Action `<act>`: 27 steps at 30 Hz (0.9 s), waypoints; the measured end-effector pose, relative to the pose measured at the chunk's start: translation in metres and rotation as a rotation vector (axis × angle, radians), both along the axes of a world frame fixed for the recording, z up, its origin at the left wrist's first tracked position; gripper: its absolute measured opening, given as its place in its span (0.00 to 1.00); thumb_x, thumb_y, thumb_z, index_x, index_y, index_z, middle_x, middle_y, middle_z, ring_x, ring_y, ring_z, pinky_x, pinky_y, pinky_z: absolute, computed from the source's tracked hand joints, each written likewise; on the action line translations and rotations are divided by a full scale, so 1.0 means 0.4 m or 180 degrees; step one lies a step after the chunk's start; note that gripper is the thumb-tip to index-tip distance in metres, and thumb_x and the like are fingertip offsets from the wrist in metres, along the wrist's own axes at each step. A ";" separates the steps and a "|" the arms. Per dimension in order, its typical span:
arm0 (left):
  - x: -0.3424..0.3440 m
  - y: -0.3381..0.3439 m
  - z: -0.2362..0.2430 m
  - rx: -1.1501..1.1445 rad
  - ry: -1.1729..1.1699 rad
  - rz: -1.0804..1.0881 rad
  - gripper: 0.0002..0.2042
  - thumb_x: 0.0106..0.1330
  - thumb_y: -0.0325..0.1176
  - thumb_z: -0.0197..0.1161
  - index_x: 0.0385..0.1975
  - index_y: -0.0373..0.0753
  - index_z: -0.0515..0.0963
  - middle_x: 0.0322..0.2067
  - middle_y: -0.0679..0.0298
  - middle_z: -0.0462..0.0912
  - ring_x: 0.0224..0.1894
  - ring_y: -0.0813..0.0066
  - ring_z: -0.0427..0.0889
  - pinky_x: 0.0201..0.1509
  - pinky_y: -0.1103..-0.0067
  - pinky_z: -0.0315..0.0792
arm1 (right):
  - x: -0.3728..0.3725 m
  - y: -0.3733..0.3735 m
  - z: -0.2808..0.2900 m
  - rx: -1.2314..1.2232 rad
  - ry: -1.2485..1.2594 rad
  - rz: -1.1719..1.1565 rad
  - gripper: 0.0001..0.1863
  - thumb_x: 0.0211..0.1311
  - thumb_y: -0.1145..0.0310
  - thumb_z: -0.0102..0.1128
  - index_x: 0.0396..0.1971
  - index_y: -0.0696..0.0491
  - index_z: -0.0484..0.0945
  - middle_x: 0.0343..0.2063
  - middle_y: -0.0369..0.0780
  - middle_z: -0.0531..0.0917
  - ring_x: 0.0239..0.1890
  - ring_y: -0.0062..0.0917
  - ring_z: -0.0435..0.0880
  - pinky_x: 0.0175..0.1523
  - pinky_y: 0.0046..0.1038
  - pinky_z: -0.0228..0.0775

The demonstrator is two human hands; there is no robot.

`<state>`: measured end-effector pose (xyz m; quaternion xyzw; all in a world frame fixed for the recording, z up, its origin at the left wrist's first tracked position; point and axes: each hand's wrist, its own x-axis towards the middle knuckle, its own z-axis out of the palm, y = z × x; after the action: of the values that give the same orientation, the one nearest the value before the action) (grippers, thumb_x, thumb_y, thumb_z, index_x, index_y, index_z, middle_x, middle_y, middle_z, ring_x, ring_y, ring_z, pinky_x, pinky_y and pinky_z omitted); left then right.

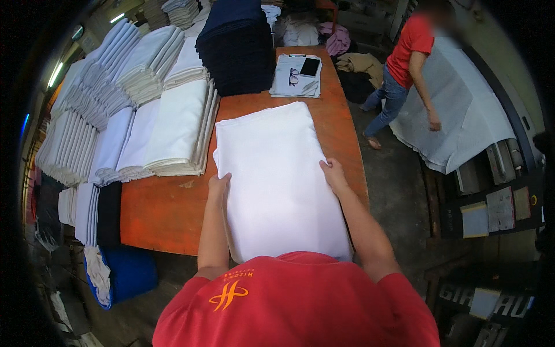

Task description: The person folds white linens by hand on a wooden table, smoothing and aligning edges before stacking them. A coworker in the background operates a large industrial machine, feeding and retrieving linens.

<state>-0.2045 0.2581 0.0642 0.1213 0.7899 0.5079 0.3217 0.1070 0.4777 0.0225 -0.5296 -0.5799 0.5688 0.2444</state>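
A folded white cloth [277, 185] lies in front of me, its near end against my red shirt and its far part over the orange table. My left hand [219, 186] grips its left edge, thumb on top and fingers hidden beneath. Opposite, my right hand [333, 175] is closed on the right edge in the same way. Whether the cloth rests on the table or is slightly lifted, I cannot tell.
White folded cloths [176, 130] stand stacked along the left of the orange table [167, 214], beside a dark navy pile [237, 52]. Glasses and a phone [310, 67] lie on papers at the back. A blue bin [130, 274] stands lower left. Another person [404, 58] stands right, by a cloth-covered machine [457, 110].
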 end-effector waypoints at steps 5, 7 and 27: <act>-0.064 0.047 0.002 0.0356 -0.0649 -0.0640 0.20 0.61 0.32 0.63 0.50 0.27 0.71 0.41 0.54 0.81 0.40 0.65 0.81 0.45 0.73 0.75 | -0.055 0.081 -0.009 -0.0347 -0.0129 0.0153 0.20 0.62 0.59 0.60 0.42 0.63 0.74 0.33 0.42 0.80 0.34 0.23 0.78 0.40 0.25 0.71; -0.088 0.053 -0.007 0.0769 -0.1109 -0.0707 0.22 0.61 0.33 0.64 0.52 0.28 0.70 0.43 0.54 0.80 0.42 0.65 0.81 0.46 0.73 0.75 | -0.088 0.113 -0.013 0.0069 0.0307 0.0197 0.22 0.61 0.58 0.60 0.43 0.63 0.74 0.34 0.42 0.81 0.35 0.24 0.78 0.41 0.26 0.71; -0.256 0.181 -0.037 0.0909 -0.1517 -0.0795 0.28 0.58 0.27 0.64 0.59 0.32 0.62 0.50 0.53 0.75 0.48 0.64 0.78 0.50 0.72 0.76 | -0.243 0.294 0.096 -0.0827 0.1013 0.0488 0.25 0.59 0.59 0.63 0.50 0.60 0.70 0.40 0.44 0.80 0.37 0.27 0.82 0.41 0.30 0.77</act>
<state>-0.3069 0.3303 0.0492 0.1389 0.5917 0.5845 0.5376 0.0099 0.5953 0.0611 -0.4145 -0.4944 0.7321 0.2187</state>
